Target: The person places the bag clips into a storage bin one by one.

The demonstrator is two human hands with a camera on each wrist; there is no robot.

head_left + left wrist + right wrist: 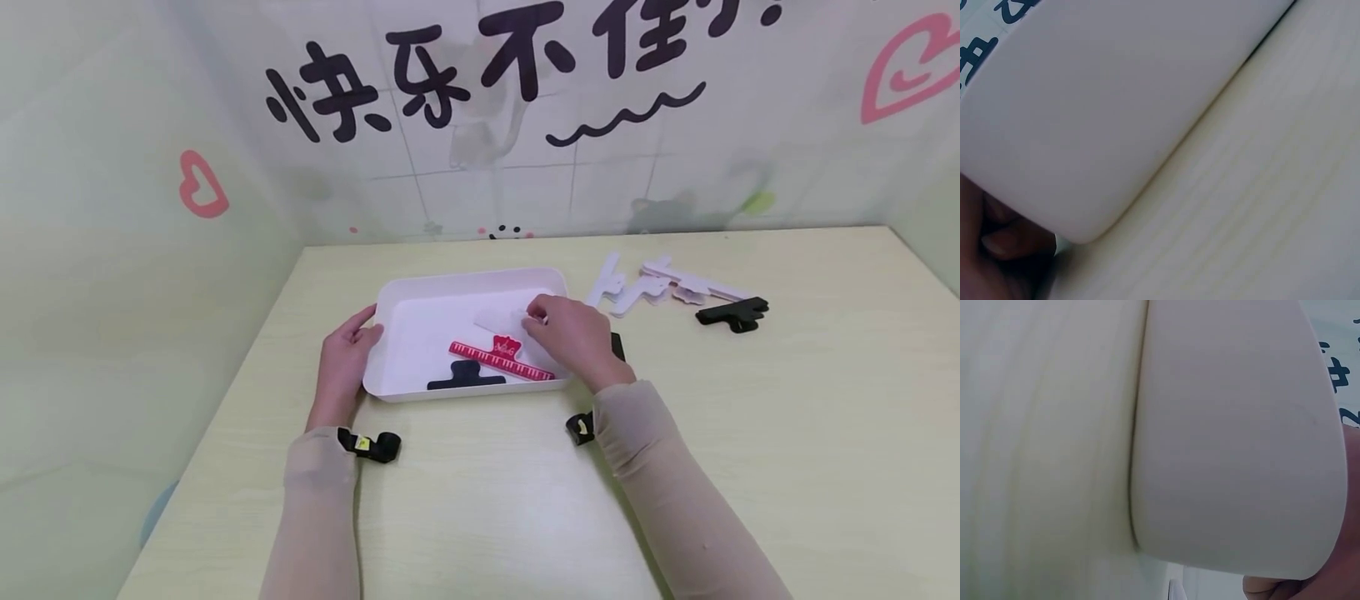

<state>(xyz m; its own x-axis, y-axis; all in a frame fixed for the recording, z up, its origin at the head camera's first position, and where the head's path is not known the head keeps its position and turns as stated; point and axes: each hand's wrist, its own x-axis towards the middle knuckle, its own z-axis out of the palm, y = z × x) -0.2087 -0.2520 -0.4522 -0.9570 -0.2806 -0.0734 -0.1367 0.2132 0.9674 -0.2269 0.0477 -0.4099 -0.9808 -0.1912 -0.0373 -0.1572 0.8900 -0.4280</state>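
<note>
A white tray point(420, 288) lies on the table, and my left hand point(342, 367) grips its left end with thumb and fingers. In the left wrist view, the curled fingers of that hand point(1013, 244) show beside the tray corner point(1085, 156). Over the tray's right part, my right hand point(573, 333) pinches a whitish clip point(491, 320), partly hidden by the fingers. A red clip with a piano-key pattern point(501, 360) and a black clip point(467, 377) lie inside near the front wall. The right wrist view shows the tray's outer wall point(1235, 437) and part of the hand point(1335, 562).
Several white clips point(642, 292) lie in a loose group on the table point(825, 400), right of the tray, with a black clip point(735, 314) at their right. A printed cloth point(495, 192) hangs behind the table.
</note>
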